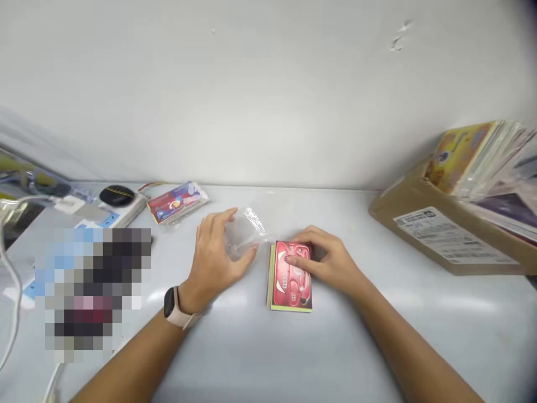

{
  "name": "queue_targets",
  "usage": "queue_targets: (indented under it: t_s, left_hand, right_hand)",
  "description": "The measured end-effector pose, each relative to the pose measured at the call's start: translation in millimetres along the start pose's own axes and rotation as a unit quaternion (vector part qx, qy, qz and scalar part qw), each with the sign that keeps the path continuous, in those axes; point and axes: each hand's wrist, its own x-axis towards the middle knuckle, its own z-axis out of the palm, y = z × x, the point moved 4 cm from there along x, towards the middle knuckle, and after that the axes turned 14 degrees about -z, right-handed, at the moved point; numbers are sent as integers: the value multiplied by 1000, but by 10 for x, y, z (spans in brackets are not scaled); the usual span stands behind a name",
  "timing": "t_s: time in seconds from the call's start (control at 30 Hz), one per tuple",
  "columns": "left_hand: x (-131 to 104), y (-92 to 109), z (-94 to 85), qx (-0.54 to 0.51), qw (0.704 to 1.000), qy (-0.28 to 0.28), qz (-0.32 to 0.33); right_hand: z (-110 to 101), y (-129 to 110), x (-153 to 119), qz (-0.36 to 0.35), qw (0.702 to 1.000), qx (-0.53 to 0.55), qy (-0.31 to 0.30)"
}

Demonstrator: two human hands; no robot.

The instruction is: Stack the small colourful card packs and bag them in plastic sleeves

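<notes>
Red cards (289,286) sit left of the brown box (453,235), pinched by the right hand (331,260), maybe so they won't slip; farther left of the box, the left hand (216,246) has fingers and thumb spread around a clear bag (246,230), perhaps to hold it wide

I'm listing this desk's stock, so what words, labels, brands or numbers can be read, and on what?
None can be read for certain.
Red card stack: small marks on the top card, too blurred.
Paper label on the cardboard box: printed lines, too small.
Blue-and-red pack: markings too small.
Yellow card in the box: too blurred.
</notes>
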Motion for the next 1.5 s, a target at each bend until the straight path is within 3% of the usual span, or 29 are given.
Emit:
queue_targets:
  t_s: [0.23,0.43,0.6,0.73,0.87,0.93,1.23,1.37,1.5]
  left_hand:
    - [-46,-13,-22,30,999,0,-21]
    - [-32,-32,-95,32,998,-28,-42]
    - [-31,34,-181,41,999,-31,-14]
    - [-30,41,-210,60,997,-51,-1]
    - [-34,74,-244,65,993,-95,12]
    - [-49,106,-264,62,992,-107,14]
    - [-110,134,-217,64,993,-99,2]
    - [-98,86,-196,53,995,-82,-26]
    - [-113,111,-188,52,995,-87,-7]
  right_hand:
    - [-25,11,-26,108,984,120,68]
    - [-43,-7,-29,125,975,151,105]
    - [-101,8,-43,112,962,190,159]
    - [-283,-7,-29,75,945,217,233]
    - [-483,-41,-39,50,897,230,374]
    - [-496,-89,-39,22,883,221,414]
    - [-68,-384,-72,-50,921,85,378]
    - [-10,-458,-121,-91,925,59,363]
    - [-18,-417,-130,-96,934,30,342]
